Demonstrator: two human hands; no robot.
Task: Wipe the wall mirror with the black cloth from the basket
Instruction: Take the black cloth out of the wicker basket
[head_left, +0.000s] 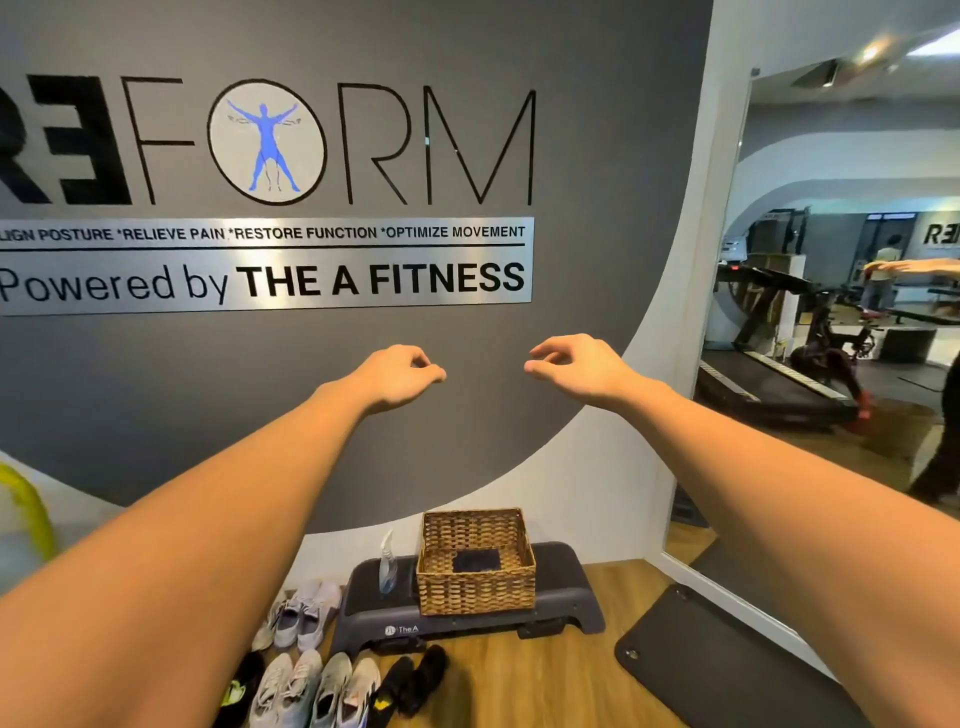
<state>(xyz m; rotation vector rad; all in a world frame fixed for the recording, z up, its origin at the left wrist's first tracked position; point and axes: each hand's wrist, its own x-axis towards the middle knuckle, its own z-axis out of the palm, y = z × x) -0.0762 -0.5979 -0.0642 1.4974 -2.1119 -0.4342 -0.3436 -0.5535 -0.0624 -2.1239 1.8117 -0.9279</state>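
Both hands hang empty, fingers loosely curled: left hand (400, 376), right hand (574, 366). I have no grasp yet. Black cloth (476, 561) lies in the basket (475, 592) on the step platform (558, 571); wall mirror (831, 312) stands right. Next: reach down and pick up the cloth.

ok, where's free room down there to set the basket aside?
Bare wood floor between the step platform and the black mat. Platform's right end past the basket is bare too. Crowded left: spray bottle, shoes.
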